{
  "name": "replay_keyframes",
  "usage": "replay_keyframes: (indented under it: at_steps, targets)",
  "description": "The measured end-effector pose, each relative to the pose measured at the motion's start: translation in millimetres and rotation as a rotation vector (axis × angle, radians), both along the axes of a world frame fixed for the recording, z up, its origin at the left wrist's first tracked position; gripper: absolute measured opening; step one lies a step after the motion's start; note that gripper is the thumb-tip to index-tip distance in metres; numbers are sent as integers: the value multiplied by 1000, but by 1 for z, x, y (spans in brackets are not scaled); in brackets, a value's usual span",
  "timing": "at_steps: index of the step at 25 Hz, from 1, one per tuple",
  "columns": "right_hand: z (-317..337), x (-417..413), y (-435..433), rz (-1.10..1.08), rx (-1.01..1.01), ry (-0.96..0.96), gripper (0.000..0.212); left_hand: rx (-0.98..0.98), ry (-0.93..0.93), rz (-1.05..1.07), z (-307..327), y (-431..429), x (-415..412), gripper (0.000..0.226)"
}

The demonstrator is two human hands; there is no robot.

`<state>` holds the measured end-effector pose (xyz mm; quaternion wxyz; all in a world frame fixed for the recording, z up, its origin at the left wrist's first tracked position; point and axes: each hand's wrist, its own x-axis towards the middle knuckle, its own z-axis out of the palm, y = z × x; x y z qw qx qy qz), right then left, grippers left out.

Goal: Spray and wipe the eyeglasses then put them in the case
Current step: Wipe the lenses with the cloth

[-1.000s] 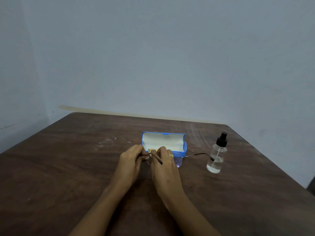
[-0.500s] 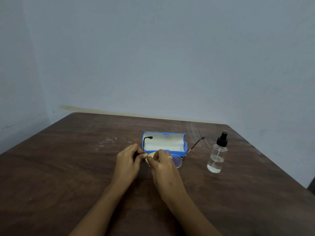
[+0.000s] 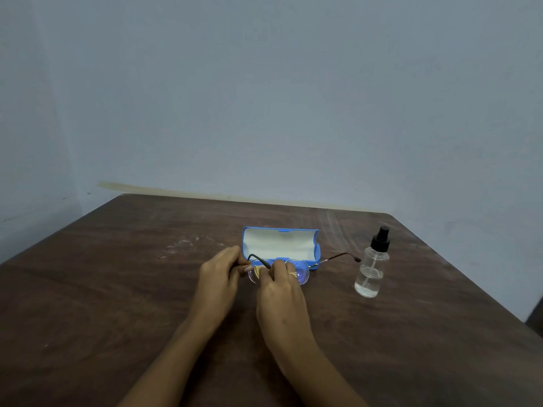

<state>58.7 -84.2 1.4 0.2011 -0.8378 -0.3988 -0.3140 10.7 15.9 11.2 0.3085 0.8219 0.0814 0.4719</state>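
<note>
Over the dark brown wooden surface (image 3: pixel 117 289), the left hand (image 3: pixel 219 274) pinches the thin gold-wire round eyeglasses (image 3: pixel 302 273) at one lens rim, while the right hand (image 3: pixel 279 292) presses a small yellow cloth (image 3: pixel 258 271) to that lens. Just behind stands the open blue hard-shell case (image 3: pixel 280 243); the clear black-capped spray bottle (image 3: pixel 371 267) stands to the right.

Left hand (image 3: pixel 219 273) and right hand (image 3: pixel 280 292) pinched closed, fingers (image 3: pixel 266 274) meeting.
</note>
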Motion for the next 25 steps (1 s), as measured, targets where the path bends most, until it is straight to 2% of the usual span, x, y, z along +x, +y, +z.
replay_keyframes:
  at_steps: [2, 4, 9, 14, 17, 21, 24, 25]
  targets:
    - [2, 2, 1, -17, 24, 32, 26, 28, 10, -15, 0, -1, 0, 26]
    - [4, 3, 2, -26, 73, 43, 34, 54, 18, 1, 0, -1, 0, 27]
    - [3, 5, 3, 108, 164, 16, 37, 57, 7, 34, 2, 1, 0, 38]
    - [1, 5, 0, 184, 142, 68, 37, 1, 27, 67, 0, 4, 2, 29]
    - [2, 0, -3, 159, 129, 60, 39, -12, 19, 81, 2, 3, 0, 21]
    - [1, -5, -4, 87, 66, 68, 36, -20, 11, 76, 3, 4, 0, 22]
    - [1, -3, -1, 49, 3, 61, 17, 33, 3, 19, 2, 2, 0, 27]
    - [4, -5, -1, 55, 16, 96, 19, 50, 6, 12, 2, 1, 0, 25]
